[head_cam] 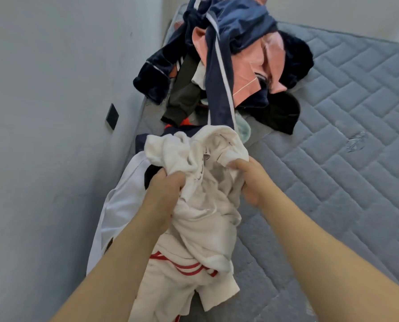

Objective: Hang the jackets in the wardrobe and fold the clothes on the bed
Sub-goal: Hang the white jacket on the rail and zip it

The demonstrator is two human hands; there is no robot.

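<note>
Grey quilted mattress fabric covered the bed (333,112), which sat pushed into a corner against a pale grey wall (43,112) bearing a small black square plate (112,116). Heaped at the far end of the bed lay an unsorted pile of clothes (228,66): navy garments with white stripes, a salmon-pink piece and some black items, all tangled together and apparently waiting their turn.

Nearer the camera, both hands held a crumpled white cotton garment with red stripes near its hem (201,217). The left hand (163,191) had its fingers curled into a bunch of the fabric on one side, and the right hand (249,180) clutched the fabric on the other, near what looked like the neck opening. Gripping it at two separate spots seemed meant to pull it free of the heap and spread it out for folding. The garment hung bunched between the hands above the near part of the bed, its lower end trailing toward the camera. Just beside it, on the wall side, lay a smooth white garment (122,205), partly under the left forearm.
</note>
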